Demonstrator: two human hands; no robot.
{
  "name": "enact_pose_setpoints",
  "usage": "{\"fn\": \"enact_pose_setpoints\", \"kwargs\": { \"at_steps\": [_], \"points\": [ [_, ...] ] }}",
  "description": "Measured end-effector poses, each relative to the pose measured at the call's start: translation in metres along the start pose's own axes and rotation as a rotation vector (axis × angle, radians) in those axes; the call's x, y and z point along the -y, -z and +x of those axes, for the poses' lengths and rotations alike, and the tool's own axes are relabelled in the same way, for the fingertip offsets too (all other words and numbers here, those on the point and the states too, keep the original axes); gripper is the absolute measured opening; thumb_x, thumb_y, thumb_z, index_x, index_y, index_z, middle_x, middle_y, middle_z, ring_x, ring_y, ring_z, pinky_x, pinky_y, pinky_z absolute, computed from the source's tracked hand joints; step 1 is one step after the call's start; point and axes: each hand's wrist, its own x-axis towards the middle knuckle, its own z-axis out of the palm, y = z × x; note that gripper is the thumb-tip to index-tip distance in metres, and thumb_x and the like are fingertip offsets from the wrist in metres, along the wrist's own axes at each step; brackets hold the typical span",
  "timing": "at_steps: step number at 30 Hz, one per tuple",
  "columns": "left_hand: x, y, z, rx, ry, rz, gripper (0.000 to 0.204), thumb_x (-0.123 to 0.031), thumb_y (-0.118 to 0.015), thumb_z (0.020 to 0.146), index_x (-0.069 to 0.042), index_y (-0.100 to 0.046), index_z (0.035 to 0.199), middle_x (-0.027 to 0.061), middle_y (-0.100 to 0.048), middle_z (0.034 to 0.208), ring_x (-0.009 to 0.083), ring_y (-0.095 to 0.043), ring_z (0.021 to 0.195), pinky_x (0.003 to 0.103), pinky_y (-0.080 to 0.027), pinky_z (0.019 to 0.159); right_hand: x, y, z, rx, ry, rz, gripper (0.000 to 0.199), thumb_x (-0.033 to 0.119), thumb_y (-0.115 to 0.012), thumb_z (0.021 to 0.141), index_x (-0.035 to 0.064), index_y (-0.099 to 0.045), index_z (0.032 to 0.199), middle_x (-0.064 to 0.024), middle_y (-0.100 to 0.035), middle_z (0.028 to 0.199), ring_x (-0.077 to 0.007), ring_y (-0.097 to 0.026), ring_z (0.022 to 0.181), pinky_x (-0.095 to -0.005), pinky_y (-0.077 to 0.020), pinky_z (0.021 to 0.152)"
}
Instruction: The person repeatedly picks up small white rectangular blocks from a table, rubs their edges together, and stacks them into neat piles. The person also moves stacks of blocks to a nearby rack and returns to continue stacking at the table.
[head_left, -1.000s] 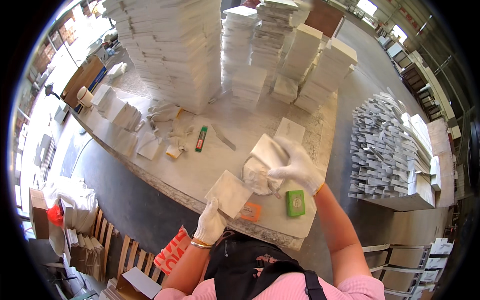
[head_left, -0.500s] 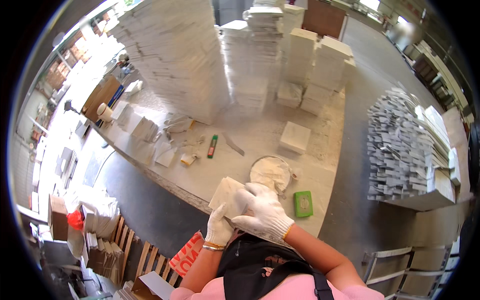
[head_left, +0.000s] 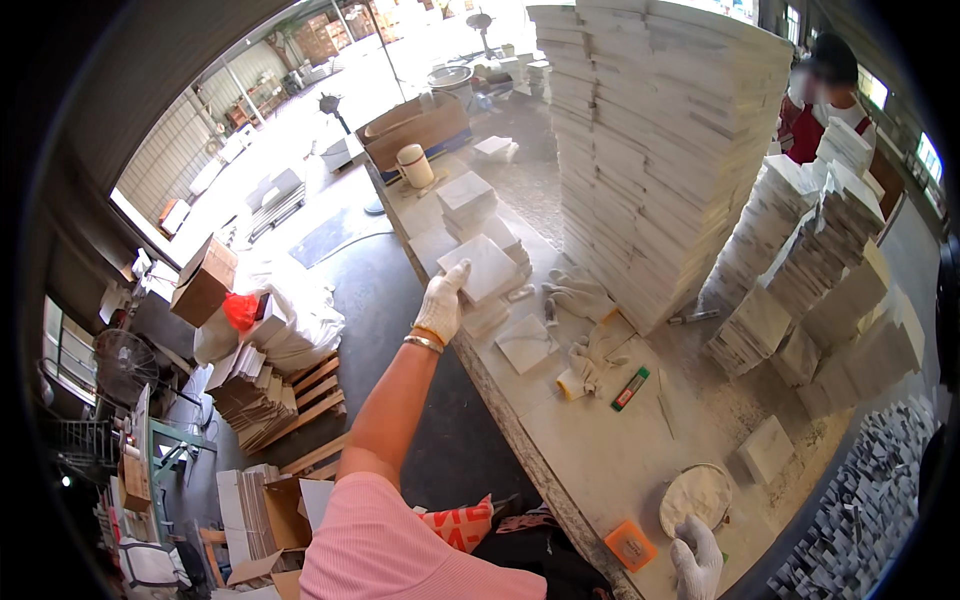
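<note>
Looking first at the left hand [head_left: 440, 302], we see it grasping a white tile [head_left: 482, 268] near its corner, with fingers laid over the upper face. The tile is at the left part of the counter [head_left: 590, 440], above low stacks of similar tiles [head_left: 466, 192]; whether it touches them, we cannot tell. We judge this tile to be stiff and rather heavy for its size, like stone, and brittle at its edges and corners. Its face looks smooth, so a dusty glove could slip. We would hold it by 2 opposite edges, or with fingers flat below, and not by 1 corner only.

The right hand [head_left: 697, 560] is at the near end, with its fingers partly bent; if it holds something, we cannot tell. Just beside it are a round dish [head_left: 664, 490] of pale material and an orange block [head_left: 630, 546].

Farther along the counter lie 1 green case [head_left: 630, 390], a thin blade [head_left: 667, 408] and some loose gloves [head_left: 590, 370]. To the right, 1 single tile [head_left: 767, 449] lies flat. Behind stands a tall stack [head_left: 650, 160], and beyond the shorter stacks [head_left: 757, 228] we see another person [head_left: 838, 95].
</note>
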Motion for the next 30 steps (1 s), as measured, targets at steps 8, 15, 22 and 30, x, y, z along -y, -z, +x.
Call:
{"fn": "enact_pose_setpoints", "kwargs": {
  "at_steps": [8,15,22,30],
  "points": [
    [0.011,0.012,0.147,-0.204,0.043,0.204,0.043,-0.033,-0.076,0.090,-0.001,-0.068,0.117,0.0060,-0.069,0.111,0.0212,-0.062,0.097,0.035,-0.051,0.082,0.017,-0.011,0.024,0.051,0.078,-0.311,0.044,0.008,-0.067,0.095,-0.0058,-0.057,0.135,-0.0150,-0.063,0.132,-0.0224,-0.058,0.124,-0.0349,-0.0430,0.107],
    [-0.029,0.063,0.157,-0.306,0.020,1.471,0.063,-0.045,-0.069,0.087,0.006,-0.063,0.122,0.0224,-0.069,0.111,0.0310,-0.066,0.106,0.041,-0.052,0.090,0.013,-0.012,0.014,0.050,0.060,-0.165,0.045,0.007,-0.066,0.095,-0.0052,-0.056,0.137,-0.0149,-0.063,0.133,-0.0224,-0.057,0.124,-0.0351,-0.0431,0.107],
    [-0.056,-0.020,0.101,-0.191,-0.048,1.219,0.054,-0.036,-0.064,0.094,0.000,-0.058,0.133,0.0126,-0.067,0.081,0.0174,-0.065,0.059,0.033,-0.053,0.050,0.009,0.019,-0.004,-0.162,0.001,-0.190,0.052,0.017,-0.071,0.087,-0.0033,-0.058,0.133,-0.0138,-0.066,0.123,-0.0247,-0.063,0.113,-0.0356,-0.0474,0.100],
    [0.051,-0.033,-0.054,0.224,0.253,0.850,0.050,-0.024,-0.061,0.098,-0.001,-0.052,0.141,0.0029,-0.059,0.069,0.0076,-0.049,0.048,0.022,-0.038,0.043,0.059,0.109,0.046,-0.404,-0.023,-0.250,0.055,0.031,-0.072,0.087,-0.0034,-0.062,0.129,-0.0197,-0.069,0.119,-0.0259,-0.067,0.111,-0.0355,-0.0495,0.098]
  ]
}}
